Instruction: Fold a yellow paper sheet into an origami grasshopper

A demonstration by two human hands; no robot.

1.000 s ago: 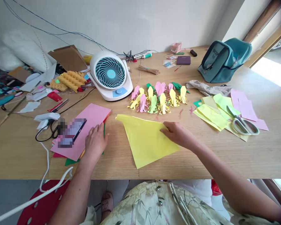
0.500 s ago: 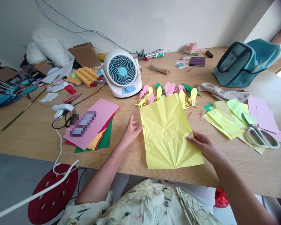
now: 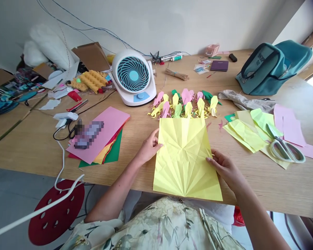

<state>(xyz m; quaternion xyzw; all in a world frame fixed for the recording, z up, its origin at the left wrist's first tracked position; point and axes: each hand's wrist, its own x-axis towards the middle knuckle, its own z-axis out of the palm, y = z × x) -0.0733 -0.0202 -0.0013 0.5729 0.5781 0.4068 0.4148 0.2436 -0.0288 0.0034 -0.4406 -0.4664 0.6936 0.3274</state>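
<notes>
A yellow sheet of paper [image 3: 184,159], marked with many creases that fan out from its bottom and centre, is held up in front of me. My left hand [image 3: 150,147] pinches its left edge between thumb and fingers. On the opposite edge, my right hand [image 3: 221,165] grips it, thumb on the front and fingers behind. Just beyond the sheet's top edge stand several folded paper figures [image 3: 188,109] in yellow, pink and green.
At left lies a stack of coloured paper [image 3: 111,121] with a blurred phone-like object on it. Behind stands a fan [image 3: 133,76]. To the right are scissors [image 3: 287,151], paper scraps [image 3: 245,137], a grey cloth [image 3: 242,100] and a teal bag [image 3: 271,69].
My left hand has closed on the left edge of the yellow paper. The sheet has come lower and nearer to me and turned straighter, uncovering more of the folded figures.
</notes>
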